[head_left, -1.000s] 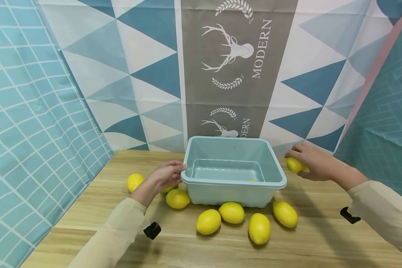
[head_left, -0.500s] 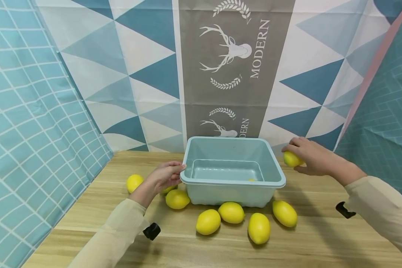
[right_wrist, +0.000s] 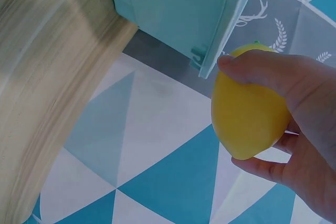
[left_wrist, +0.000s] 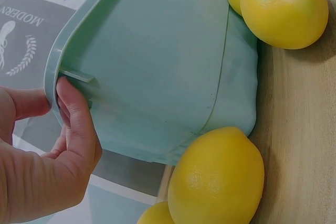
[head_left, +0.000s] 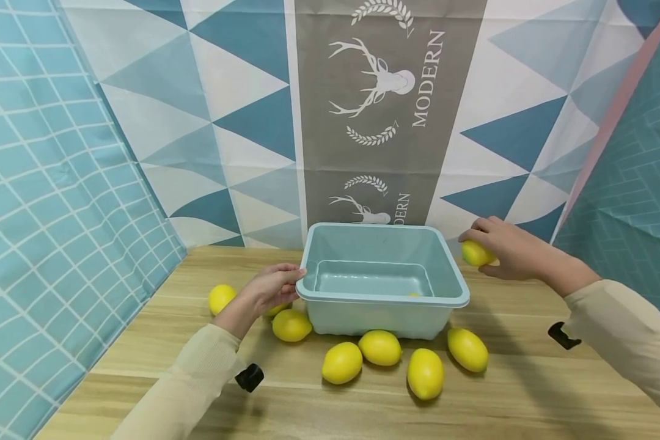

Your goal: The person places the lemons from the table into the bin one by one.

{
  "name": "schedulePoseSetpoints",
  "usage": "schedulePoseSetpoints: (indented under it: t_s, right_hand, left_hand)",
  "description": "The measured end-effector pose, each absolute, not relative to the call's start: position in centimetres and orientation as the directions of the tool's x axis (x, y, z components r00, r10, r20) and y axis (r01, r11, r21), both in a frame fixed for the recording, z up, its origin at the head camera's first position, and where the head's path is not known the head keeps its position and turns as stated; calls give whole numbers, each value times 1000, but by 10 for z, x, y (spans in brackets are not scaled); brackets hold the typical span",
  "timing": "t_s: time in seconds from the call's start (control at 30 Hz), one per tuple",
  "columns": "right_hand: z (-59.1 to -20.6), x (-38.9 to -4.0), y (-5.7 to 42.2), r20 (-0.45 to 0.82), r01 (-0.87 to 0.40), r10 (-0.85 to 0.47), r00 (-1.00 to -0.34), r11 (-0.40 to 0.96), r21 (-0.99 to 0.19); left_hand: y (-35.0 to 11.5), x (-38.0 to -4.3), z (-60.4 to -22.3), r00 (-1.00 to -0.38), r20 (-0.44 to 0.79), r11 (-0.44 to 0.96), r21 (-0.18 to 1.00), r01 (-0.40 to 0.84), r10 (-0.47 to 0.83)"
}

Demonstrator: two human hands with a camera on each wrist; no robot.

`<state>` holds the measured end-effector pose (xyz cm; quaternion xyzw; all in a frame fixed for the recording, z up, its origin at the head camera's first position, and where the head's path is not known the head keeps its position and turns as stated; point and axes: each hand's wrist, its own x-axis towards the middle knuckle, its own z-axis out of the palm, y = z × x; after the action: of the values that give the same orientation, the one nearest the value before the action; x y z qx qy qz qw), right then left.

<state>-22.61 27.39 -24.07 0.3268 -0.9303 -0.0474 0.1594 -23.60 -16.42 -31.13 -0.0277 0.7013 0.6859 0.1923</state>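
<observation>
A pale blue-green plastic basin (head_left: 374, 318) stands on the wooden table against the back cloth. My left hand (head_left: 272, 290) pinches its left rim, thumb on the outer lip and fingers curled under it, as the left wrist view shows. To the right of the basin, raised over the table, my right hand (head_left: 508, 247) grips a yellow lemon (right_wrist: 249, 106) between thumb and fingers. Inside the basin only a small yellow spot (head_left: 414, 295) shows above the front rim; the rest of it is hidden.
Several lemons lie along the basin's front, among them one lemon (head_left: 467, 350) at the right and one lemon (head_left: 291, 326) near the left corner. Another lemon (head_left: 222, 299) sits left of my left hand. A patterned cloth (head_left: 363, 110) hangs behind.
My right hand has risen and shifted slightly left toward the basin with the lemon in its grip. The left hand and the basin keep their places.
</observation>
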Motion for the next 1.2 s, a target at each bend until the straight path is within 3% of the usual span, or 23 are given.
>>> schedulePoseSetpoints:
  t_s: [0.57, 0.93, 1.2]
  right_hand:
    - [-229, -227, 258, 237, -620, -640, -731, 768, 162]
    - [-230, -227, 245, 219, -662, -671, -708, 739, 122]
    - [-230, -231, 233, 233, -686, -702, -673, 710, 159]
  left_hand:
    - [-163, -237, -311, -928, -304, 55, 953, -299, 217]
    - [-162, -236, -314, -927, -316, 70, 949, -308, 203]
    - [-162, -236, -314, -931, -308, 81, 951, -298, 197]
